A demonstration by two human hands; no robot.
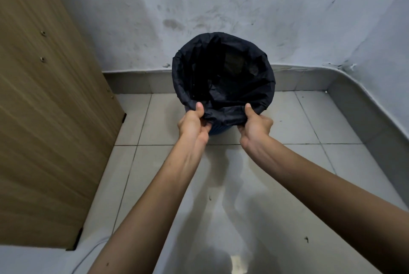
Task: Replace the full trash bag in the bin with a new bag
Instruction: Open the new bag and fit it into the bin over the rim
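A black trash bag (223, 74) lines a blue bin (218, 129) that stands on the tiled floor near the wall. The bag's mouth is spread wide and folded over the rim all round, so only a strip of blue shows below the near edge. My left hand (194, 122) pinches the bag's near edge at the left, thumb on top. My right hand (254, 123) grips the same edge at the right. The bag's inside is dark; something dim lies at the bottom, too dark to identify.
A wooden panel (48, 118) of a cabinet or door stands close on the left. A stained white wall (243, 8) rises behind the bin, with a grey skirting (354, 96) curving round the right corner. Pale floor tiles (221, 196) stretch toward me.
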